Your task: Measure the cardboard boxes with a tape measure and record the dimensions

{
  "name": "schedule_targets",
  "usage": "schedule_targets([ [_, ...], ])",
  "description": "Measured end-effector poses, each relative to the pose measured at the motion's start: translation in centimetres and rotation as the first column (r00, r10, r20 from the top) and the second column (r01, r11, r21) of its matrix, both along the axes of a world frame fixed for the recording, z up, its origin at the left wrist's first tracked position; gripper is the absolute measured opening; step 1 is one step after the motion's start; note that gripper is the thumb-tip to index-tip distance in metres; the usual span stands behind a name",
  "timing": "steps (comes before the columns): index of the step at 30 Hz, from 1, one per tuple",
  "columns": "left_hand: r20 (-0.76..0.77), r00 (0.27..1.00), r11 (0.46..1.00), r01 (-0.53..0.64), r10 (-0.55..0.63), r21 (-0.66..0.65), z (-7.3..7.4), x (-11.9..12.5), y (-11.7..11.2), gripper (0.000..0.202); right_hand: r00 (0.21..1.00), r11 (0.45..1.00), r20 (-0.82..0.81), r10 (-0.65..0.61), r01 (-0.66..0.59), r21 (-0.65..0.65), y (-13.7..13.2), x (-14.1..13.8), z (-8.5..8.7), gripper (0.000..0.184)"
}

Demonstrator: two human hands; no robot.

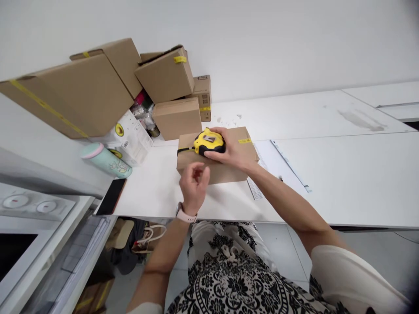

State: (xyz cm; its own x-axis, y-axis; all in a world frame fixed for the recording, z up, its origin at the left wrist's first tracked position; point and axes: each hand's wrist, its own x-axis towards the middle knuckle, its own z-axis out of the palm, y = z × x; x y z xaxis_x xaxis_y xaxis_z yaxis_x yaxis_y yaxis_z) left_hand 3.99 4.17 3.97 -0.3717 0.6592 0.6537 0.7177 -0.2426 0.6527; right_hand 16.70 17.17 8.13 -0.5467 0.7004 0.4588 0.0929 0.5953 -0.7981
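A yellow and black tape measure rests over a closed cardboard box on the white table. My right hand is closed around its right end, thumb in front and fingers behind. From the tape measure's left end a black strap reaches to the box's left edge. My left hand, with a watch on the wrist, hovers just in front of the box. Its fingers are loosely curled, the thumb stands apart, and nothing shows in it.
Stacked cardboard boxes stand at the back left. Nearer are a white avocado-print box, a mint tumbler and a dark phone-like slab. Printed paper with a clipboard-like edge lies right of the box. The table's front edge runs before me.
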Motion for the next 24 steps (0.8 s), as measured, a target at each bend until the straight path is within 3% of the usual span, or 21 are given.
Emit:
schedule_targets([
  [2, 0.292, 0.949, 0.993, 0.110, -0.117, 0.037, 0.0, -0.4, -1.1, 0.042, 0.982, 0.977, -0.172, 0.074, -0.106, -0.183, -2.6, 1.1, -0.2, 0.080],
  [3, 0.357, 0.913, 0.980, 0.189, -0.199, 0.063, 0.0, -0.3, -1.7, 0.057, 0.960, 0.946, -0.260, 0.103, -0.176, -0.273, -4.2, 1.5, -0.5, 0.079],
  [5, 0.388, 0.853, 0.935, 0.342, -0.350, 0.094, 0.2, 0.4, -2.9, 0.090, 0.884, 0.845, -0.450, 0.127, -0.334, -0.418, -7.6, 2.0, -1.3, 0.078],
  [7, 0.373, 0.834, 0.908, 0.413, -0.407, 0.068, 0.3, 1.5, -4.0, 0.111, 0.807, 0.720, -0.581, 0.105, -0.465, -0.515, -10.8, 2.0, -2.2, 0.078],
  [10, 0.340, 0.890, 0.947, 0.322, -0.304, 0.004, 0.1, 2.9, -5.3, 0.120, 0.748, 0.534, -0.664, 0.024, -0.571, -0.624, -13.8, 2.0, -2.8, 0.076],
  [13, 0.160, 0.972, 0.984, 0.178, -0.172, -0.025, -0.1, 3.1, -6.1, 0.121, 0.736, 0.312, -0.676, -0.027, -0.637, -0.705, -14.7, 2.6, -2.6, 0.079],
  [15, 0.092, 0.981, 0.983, 0.177, -0.172, -0.043, -0.2, 2.9, -6.4, 0.123, 0.722, 0.179, -0.690, -0.037, -0.675, -0.716, -14.6, 3.1, -2.6, 0.081],
  [16, 0.137, 0.970, 0.978, 0.208, -0.201, -0.035, -0.1, 2.7, -6.5, 0.123, 0.706, 0.130, -0.706, -0.050, -0.696, -0.706, -14.5, 3.3, -2.7, 0.080],
  [17, 0.228, 0.942, 0.967, 0.256, -0.247, -0.012, 0.0, 2.5, -6.6, 0.123, 0.684, 0.089, -0.726, -0.069, -0.721, -0.687, -14.5, 3.4, -2.9, 0.078],
  [19, 0.432, 0.819, 0.920, 0.386, -0.377, 0.071, 0.2, 2.1, -6.8, 0.120, 0.634, 0.010, -0.764, -0.118, -0.769, -0.640, -14.4, 3.5, -3.7, 0.074],
  [22, 0.599, 0.572, 0.771, 0.623, -0.561, 0.128, 0.3, 1.5, -6.9, 0.117, 0.605, -0.127, -0.776, -0.176, -0.796, -0.592, -14.7, 3.5, -5.1, 0.071],
  [24, 0.677, 0.447, 0.677, 0.728, -0.584, 0.103, 0.0, 1.3, -7.0, 0.119, 0.612, -0.220, -0.765, -0.199, -0.789, -0.574, -15.0, 3.6, -5.8, 0.070],
])
